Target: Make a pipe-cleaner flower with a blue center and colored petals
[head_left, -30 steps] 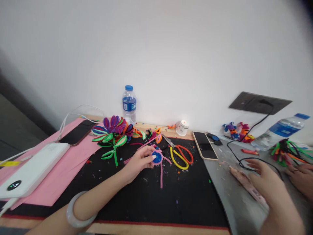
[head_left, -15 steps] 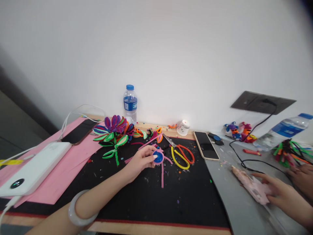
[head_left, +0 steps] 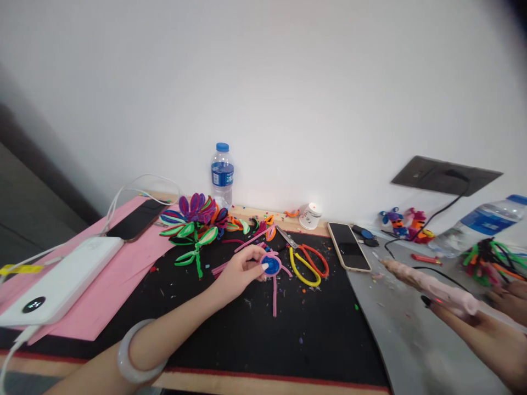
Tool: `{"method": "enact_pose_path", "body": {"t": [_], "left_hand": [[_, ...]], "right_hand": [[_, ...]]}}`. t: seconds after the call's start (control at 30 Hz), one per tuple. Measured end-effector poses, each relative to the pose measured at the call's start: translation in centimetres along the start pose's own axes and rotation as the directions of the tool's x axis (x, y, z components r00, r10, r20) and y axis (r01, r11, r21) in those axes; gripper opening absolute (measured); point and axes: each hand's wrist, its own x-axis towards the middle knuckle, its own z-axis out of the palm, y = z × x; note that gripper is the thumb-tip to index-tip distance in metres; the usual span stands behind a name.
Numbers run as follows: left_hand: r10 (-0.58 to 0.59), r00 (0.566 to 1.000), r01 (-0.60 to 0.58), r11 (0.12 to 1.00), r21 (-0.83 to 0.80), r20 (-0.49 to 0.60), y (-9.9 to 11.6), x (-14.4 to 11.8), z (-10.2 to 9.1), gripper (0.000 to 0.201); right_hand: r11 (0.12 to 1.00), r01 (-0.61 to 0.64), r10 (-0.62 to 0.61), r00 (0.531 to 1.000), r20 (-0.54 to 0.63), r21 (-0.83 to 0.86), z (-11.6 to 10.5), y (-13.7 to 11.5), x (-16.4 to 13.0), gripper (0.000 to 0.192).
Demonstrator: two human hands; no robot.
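Note:
Near the middle of the black mat [head_left: 329,340], my left hand [head_left: 242,271] pinches a round blue disc [head_left: 270,266] ringed with pink pipe cleaner. Pink pipe-cleaner strands [head_left: 275,296] stick out from it, one pointing toward me. Over at the right, my right hand [head_left: 481,334] is wrapped around a pale pink glue gun [head_left: 436,288], slightly blurred, its nozzle pointing left above the grey mat. A small red light glows on its body. Scissors [head_left: 304,263] with yellow and orange handles lie open just right of the disc.
Behind my left hand are a pipe-cleaner flower [head_left: 197,230] and a water bottle [head_left: 222,175]. A paper cup [head_left: 310,215] and a phone [head_left: 349,247] lie farther right. The glue gun's black cord runs to a wall socket [head_left: 444,174]. Another person's hand [head_left: 513,299] rests near loose pipe cleaners [head_left: 489,260].
My right hand has lifted the glue gun from the grey mat and turned it so its nozzle points left. My left hand keeps the disc nearly in place.

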Motion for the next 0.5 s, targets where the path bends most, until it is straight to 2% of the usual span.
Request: {"method": "enact_pose_path", "body": {"t": [0.1, 0.2, 0.3, 0.37, 0.43, 0.5], "left_hand": [[0.023, 1.000, -0.023, 1.000, 0.019, 0.001, -0.2, -0.1, -0.1, 0.021], [0.028, 1.000, -0.028, 0.998, 0.048, 0.001, -0.4, -0.1, -0.1, 0.018], [0.029, 1.000, -0.029, 0.998, 0.055, 0.013, -0.5, -0.1, -0.2, 0.016], [0.023, 1.000, -0.023, 0.999, 0.049, 0.007, -0.6, 0.0, -0.2, 0.015], [0.020, 1.000, -0.019, 0.999, 0.038, -0.015, -0.5, 0.0, -0.2, 0.017], [0.021, 0.999, -0.020, 1.000, 0.022, -0.034, -0.4, 0.0, -0.2, 0.020]], "right_hand": [[0.992, -0.095, 0.078, 0.979, 0.189, 0.087, 0.9, -1.8, 0.3, 0.032], [0.958, -0.151, 0.080, 0.957, 0.279, 0.242, 2.4, -4.3, 0.6, 0.030], [0.888, -0.148, -0.040, 0.919, 0.393, 0.435, 4.1, -7.9, 0.8, 0.023], [0.796, -0.171, -0.139, 0.882, 0.451, 0.580, 5.1, -10.5, 0.9, 0.020], [0.716, -0.225, -0.225, 0.822, 0.523, 0.661, 6.2, -12.7, 0.9, 0.019], [0.669, -0.306, -0.246, 0.769, 0.590, 0.678, 7.3, -14.3, 0.7, 0.024]]}}
